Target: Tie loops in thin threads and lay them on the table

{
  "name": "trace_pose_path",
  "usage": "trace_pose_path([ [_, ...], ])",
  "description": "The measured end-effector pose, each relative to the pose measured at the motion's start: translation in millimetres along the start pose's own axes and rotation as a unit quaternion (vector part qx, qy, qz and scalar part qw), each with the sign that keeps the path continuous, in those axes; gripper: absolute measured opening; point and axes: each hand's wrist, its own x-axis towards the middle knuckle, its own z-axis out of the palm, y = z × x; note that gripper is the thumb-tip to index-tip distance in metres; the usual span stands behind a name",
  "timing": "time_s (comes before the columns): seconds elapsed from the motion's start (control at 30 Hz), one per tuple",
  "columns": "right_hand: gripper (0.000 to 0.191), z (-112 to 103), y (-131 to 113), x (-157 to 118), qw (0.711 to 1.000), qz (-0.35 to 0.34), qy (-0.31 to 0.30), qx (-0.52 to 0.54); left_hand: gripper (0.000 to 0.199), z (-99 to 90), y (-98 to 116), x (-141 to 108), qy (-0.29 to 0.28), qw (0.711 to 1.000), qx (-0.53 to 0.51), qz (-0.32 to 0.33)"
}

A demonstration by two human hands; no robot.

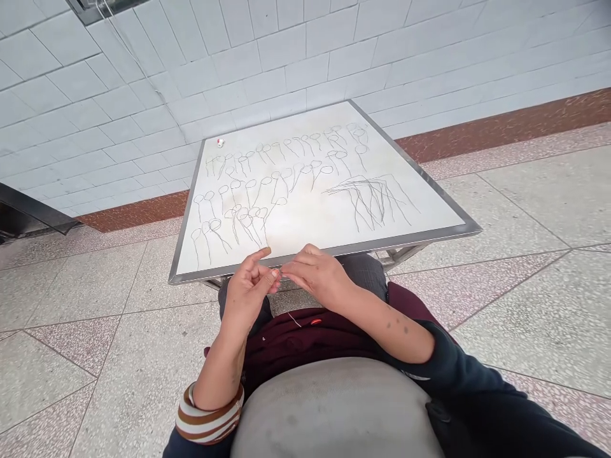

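Note:
My left hand (247,286) and my right hand (322,277) meet at the near edge of the table. Thumb and fingers of each are pinched together, fingertips almost touching, on what looks like a thin wire; only a tiny bit of it shows between them. One left finger, with a tan covering on its tip, points out over the table edge. Beyond my hands, several thin dark wires with a round loop at one end (251,184) lie in rough rows. To their right is a loose, crossing bunch of plain wires (377,191).
The white table (305,222) has a grey metal rim and stands near a tiled wall (286,57). A small red and white object (220,142) sits at its far left corner. A maroon cloth (310,334) covers my lap, with a pale thin strand (294,319) on it.

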Motion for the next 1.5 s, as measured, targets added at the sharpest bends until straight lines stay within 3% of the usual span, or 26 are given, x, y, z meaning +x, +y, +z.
trace_pose_path([
  [0.4,0.016,2.7,0.1,-1.1,0.992,0.019,-0.023,0.119,0.048,2.1,-2.7,-2.5,-0.012,0.999,0.026,0.016],
  [0.57,0.014,2.8,-2.5,-4.1,0.986,0.075,-0.053,0.14,0.045,0.6,-5.5,-3.9,-0.012,0.999,0.041,0.034],
  [0.77,0.013,-3.3,-3.4,-4.4,0.976,0.142,-0.083,0.144,0.046,-5.0,-0.7,-6.4,0.002,0.998,0.056,0.013],
  [0.97,0.012,-3.5,-3.0,-9.0,0.97,0.19,-0.095,0.115,0.042,-8.0,4.7,-8.7,0.016,0.997,0.073,-0.01],
  [1.2,0.015,-5.8,5.5,-14.1,0.979,0.171,-0.082,0.081,0.042,-14.9,7.2,-6.6,0.029,0.998,0.049,-0.031],
  [1.5,0.014,-23.8,46.5,-27.7,0.987,0.151,-0.052,-0.036,0.047,-33.2,11.0,-7.6,0.057,0.998,0.022,-0.033],
])
